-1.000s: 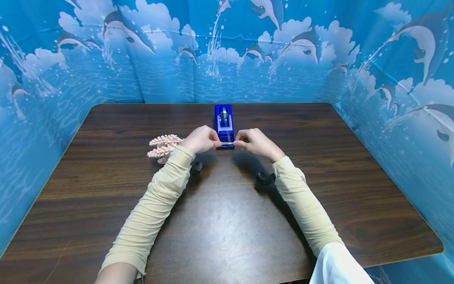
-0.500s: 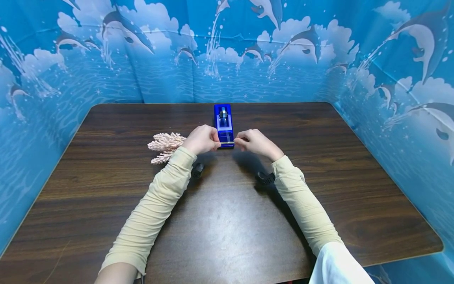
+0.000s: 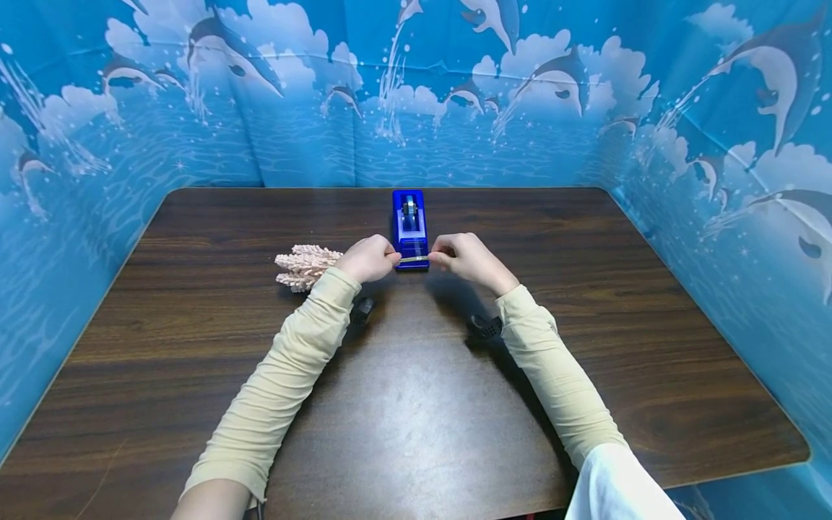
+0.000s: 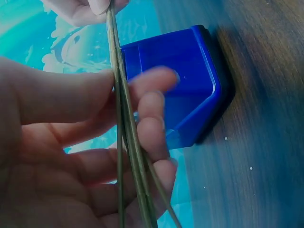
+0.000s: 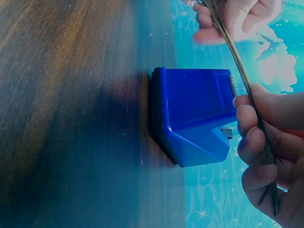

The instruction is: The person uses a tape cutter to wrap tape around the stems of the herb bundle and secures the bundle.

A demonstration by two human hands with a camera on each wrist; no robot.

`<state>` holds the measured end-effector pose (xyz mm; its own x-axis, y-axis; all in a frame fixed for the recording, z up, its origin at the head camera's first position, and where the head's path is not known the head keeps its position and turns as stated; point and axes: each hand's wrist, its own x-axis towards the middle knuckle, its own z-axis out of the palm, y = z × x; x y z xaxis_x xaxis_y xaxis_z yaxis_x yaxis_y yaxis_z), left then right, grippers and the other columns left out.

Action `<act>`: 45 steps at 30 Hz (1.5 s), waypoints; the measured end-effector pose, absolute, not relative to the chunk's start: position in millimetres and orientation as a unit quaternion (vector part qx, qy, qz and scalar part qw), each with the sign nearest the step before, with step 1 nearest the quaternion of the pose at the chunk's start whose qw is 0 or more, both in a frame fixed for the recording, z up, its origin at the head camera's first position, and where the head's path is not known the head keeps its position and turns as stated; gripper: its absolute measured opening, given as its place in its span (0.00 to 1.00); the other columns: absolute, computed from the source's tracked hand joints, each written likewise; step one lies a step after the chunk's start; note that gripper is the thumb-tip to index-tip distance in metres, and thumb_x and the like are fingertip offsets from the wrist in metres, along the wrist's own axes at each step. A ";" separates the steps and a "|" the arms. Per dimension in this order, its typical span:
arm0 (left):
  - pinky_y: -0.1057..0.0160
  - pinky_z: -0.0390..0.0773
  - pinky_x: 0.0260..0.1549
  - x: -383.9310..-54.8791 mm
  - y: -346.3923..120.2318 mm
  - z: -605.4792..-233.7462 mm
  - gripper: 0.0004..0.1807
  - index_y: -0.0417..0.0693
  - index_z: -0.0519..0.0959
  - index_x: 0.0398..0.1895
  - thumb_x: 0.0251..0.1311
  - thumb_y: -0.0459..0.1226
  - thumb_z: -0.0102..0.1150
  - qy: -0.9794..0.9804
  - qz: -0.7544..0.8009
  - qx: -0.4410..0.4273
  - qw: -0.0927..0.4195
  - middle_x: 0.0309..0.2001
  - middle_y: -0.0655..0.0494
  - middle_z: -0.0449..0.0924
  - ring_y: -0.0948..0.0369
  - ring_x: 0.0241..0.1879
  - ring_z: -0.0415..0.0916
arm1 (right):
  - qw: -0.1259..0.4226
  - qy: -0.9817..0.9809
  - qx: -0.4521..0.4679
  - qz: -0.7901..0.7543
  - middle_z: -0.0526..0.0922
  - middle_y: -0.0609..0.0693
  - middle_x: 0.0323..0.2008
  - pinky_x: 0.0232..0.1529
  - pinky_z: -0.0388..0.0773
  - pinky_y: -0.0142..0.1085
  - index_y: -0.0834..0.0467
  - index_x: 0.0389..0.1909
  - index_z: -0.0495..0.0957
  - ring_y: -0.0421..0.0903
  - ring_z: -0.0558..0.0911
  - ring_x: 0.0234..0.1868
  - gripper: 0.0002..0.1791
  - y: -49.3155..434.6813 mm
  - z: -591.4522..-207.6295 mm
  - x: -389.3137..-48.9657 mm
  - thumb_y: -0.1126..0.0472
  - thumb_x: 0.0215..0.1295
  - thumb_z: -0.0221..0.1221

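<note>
The flower heads [image 3: 305,268] are pale pink, their stems [image 4: 131,123] olive green, the tape dispenser [image 3: 410,230] deep blue. Sleeves [image 3: 289,361] look cream-yellow; dark brown wood grain covers the bench [image 3: 195,303]; the curtain [image 3: 416,162] is dolphin-printed blue.

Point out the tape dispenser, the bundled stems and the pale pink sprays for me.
Tape dispenser [image 5: 194,111]: right wrist view, on its blue casing.
Bundled stems [image 4: 128,109]: left wrist view, about midway along their visible length.
Pale pink sprays [image 3: 307,268]: head view, middle of the cluster.
</note>
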<state>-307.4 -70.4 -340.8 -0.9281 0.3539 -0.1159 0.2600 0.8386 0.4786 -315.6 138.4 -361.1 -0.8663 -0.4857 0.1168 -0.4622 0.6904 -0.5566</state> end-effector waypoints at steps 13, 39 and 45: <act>0.61 0.69 0.36 -306.9 -74.3 -339.3 0.10 0.41 0.82 0.28 0.62 0.38 0.58 0.955 0.245 0.150 0.072 0.28 0.50 0.85 0.56 0.33 0.74 | -0.011 0.921 -0.256 -0.295 0.82 0.54 0.24 0.28 0.70 0.32 0.64 0.32 0.80 0.43 0.75 0.24 0.09 135.7 -361.8 -315.4 0.61 0.66 0.60; 0.56 0.74 0.41 -306.3 -71.2 -343.8 0.11 0.39 0.84 0.35 0.63 0.39 0.59 0.950 0.269 0.155 0.041 0.34 0.47 0.85 0.54 0.35 0.77 | -0.029 0.932 -0.248 -0.262 0.84 0.54 0.29 0.31 0.72 0.36 0.61 0.34 0.74 0.44 0.76 0.27 0.09 133.2 -365.2 -314.1 0.59 0.66 0.61; 0.54 0.73 0.40 -305.1 -70.0 -343.4 0.06 0.41 0.80 0.30 0.57 0.37 0.62 0.952 0.267 0.148 0.010 0.33 0.48 0.83 0.52 0.35 0.77 | 0.008 0.917 -0.256 -0.305 0.82 0.52 0.24 0.28 0.72 0.32 0.63 0.33 0.77 0.42 0.77 0.24 0.12 135.4 -364.0 -315.2 0.58 0.71 0.54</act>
<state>-305.1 -70.0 -343.4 -0.9560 0.2870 0.0605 0.2765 0.8133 0.5120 -315.2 135.4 -364.0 -0.8685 -0.4750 0.1415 -0.4650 0.6823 -0.5641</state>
